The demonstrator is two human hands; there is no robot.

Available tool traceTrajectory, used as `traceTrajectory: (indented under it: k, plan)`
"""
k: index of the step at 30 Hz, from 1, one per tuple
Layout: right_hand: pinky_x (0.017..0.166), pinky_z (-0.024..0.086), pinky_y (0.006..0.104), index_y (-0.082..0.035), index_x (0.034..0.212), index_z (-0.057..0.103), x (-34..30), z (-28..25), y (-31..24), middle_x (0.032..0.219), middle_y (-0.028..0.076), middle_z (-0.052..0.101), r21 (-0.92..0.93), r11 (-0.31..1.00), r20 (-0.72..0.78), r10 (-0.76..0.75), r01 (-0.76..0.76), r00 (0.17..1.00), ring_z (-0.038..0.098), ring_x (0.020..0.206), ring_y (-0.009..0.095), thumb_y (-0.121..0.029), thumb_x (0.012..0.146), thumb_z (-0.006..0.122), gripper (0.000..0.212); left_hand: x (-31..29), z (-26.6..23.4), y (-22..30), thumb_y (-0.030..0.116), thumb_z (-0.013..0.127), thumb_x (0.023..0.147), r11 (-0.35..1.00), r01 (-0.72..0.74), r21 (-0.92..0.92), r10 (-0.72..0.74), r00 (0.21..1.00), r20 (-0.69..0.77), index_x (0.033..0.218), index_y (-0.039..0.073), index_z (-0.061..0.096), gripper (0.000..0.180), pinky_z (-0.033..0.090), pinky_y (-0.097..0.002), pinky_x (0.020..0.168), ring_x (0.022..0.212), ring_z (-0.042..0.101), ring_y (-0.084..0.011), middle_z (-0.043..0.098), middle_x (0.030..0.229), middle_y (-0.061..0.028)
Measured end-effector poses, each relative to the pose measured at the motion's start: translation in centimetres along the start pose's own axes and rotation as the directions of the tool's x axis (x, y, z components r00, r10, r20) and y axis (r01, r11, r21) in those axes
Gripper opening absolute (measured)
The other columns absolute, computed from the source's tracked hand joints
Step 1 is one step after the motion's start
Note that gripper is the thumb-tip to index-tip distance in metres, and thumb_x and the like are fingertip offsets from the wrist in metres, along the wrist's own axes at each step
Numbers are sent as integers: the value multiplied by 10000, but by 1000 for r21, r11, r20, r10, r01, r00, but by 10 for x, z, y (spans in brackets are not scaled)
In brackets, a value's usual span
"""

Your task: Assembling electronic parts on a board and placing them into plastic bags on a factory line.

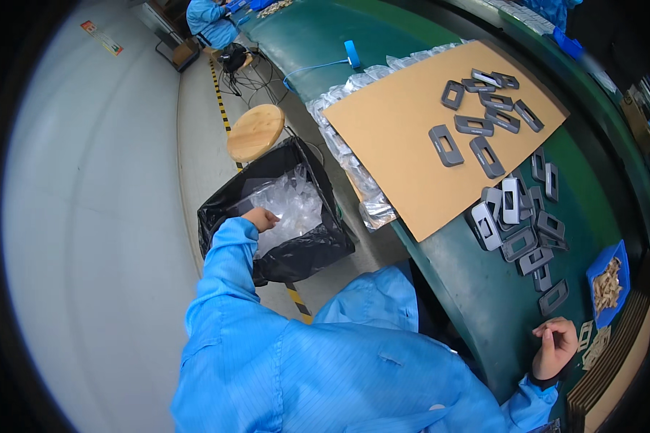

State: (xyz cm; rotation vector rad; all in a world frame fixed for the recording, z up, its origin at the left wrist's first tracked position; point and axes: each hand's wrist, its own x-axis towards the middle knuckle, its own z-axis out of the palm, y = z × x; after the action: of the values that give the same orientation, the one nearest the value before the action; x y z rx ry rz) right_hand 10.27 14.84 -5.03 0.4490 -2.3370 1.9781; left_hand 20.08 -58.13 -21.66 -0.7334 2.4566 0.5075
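Observation:
My left hand [261,219] reaches over a bin lined with a black bag [303,256]. Its fingers are pinched together just above crumpled clear plastic bags [292,206] inside the bin; whether they grip any plastic I cannot make out. At the lower right, my right hand [556,345] hovers at the green table [462,278] with its fingers curled and the thumb against them. What it holds, if anything, is hidden. Nearest to it are some flat pale frame-shaped pieces [596,348] and a blue tray [619,254] of small tan parts.
Several grey rectangular frames [521,242] lie heaped on the table, others on a cardboard sheet [390,144]. Clear bagged items [375,209] line the table's left edge. A round wooden stool [256,133] stands behind the bin. Far off sits a person in blue [213,22].

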Motion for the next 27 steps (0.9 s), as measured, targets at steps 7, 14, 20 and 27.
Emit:
traceTrajectory:
  k: [7,14,20,27]
  plan:
    - [656,465,268,-10,922,569,-2,0,0,770,91,575,-5,1000,0,3,-3,1000,580,694,168,-20,891,603,47,-8,-42,35,281,747,786,963,-270,-2,219,785,-579,1413,215,525,669,435,-431,1058,1307,508,-359,429,1509,-190]
    - [662,454,267,2,927,562,-8,-1,3,795,108,549,-51,999,-30,-8,6,1000,547,709,174,-40,906,595,57,24,13,59,633,896,515,863,301,405,-310,950,-45,1576,267,213,1314,316,-555,1134,1437,312,-427,127,1641,-173]
    - [659,400,289,-5,983,564,-10,-9,11,791,99,519,-205,969,-120,-164,137,979,496,718,185,-25,934,547,56,67,76,6,623,899,522,859,270,436,-401,883,244,1549,240,275,1261,330,-530,1129,1414,350,-414,206,1603,-180]
    - [750,390,304,-2,1075,581,-21,-35,23,872,97,514,-188,974,-213,-163,123,963,486,793,184,-38,948,515,148,101,151,-44,611,902,529,897,206,390,-365,844,393,1517,209,348,1201,346,-500,1122,1388,394,-398,298,1557,-188]
